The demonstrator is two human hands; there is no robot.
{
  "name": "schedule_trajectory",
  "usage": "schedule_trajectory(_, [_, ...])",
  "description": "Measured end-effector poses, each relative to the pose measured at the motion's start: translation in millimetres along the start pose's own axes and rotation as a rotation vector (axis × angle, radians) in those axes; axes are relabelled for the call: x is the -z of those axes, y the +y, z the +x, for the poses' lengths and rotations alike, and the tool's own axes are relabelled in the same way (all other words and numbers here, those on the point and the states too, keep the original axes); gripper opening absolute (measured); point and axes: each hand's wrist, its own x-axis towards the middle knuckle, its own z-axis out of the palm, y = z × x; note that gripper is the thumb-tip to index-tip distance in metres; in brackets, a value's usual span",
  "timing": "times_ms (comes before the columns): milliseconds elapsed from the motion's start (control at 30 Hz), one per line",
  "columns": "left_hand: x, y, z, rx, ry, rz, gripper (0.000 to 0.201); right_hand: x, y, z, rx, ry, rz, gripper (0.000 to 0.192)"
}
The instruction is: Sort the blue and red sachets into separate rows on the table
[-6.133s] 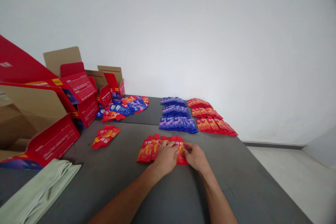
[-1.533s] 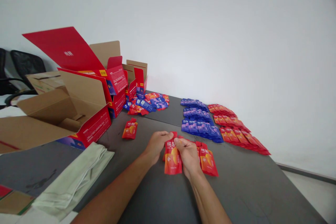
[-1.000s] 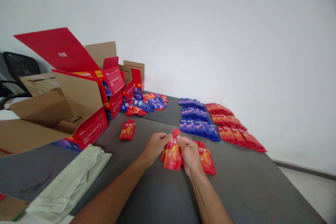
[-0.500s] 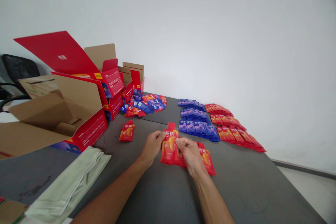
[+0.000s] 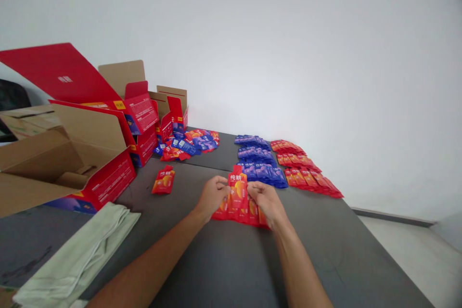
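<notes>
Both hands pinch one flat red-orange foil sachet (image 5: 238, 191) — left hand (image 5: 212, 194) closed on its left edge, right hand (image 5: 265, 200) closed on its right edge. Sachet is held just above a fanned row of matching red sachets (image 5: 234, 212) on the dark grey table (image 5: 224, 269); contact with the row is hard to tell. Relative to the held sachet: rows of blue sachets (image 5: 258, 166) just behind — rows of red sachets (image 5: 306, 168) behind-right, single red sachet (image 5: 163, 180) left, open red cardboard boxes (image 5: 104, 154) far left, folded pale green cloth (image 5: 77, 255) near-left.
</notes>
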Motion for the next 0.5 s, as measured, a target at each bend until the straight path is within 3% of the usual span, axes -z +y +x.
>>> schedule_trajectory(133, [-34.8,-8.6,2.4,0.046,-0.05,0.027,0.009,31.3,10.9,-5.7,0.009,-0.01,-0.087,0.033])
schedule_trajectory(267, [-65.2,-24.5,5.8,0.106,-0.041,0.118,0.012,56.6,31.2,-8.3,0.009,0.051,-0.226,0.038])
schedule_trajectory(500, [-75.6,-43.5,7.1,0.042,-0.036,0.346,0.016,70.9,51.9,-8.0,0.014,0.159,-0.573,0.032])
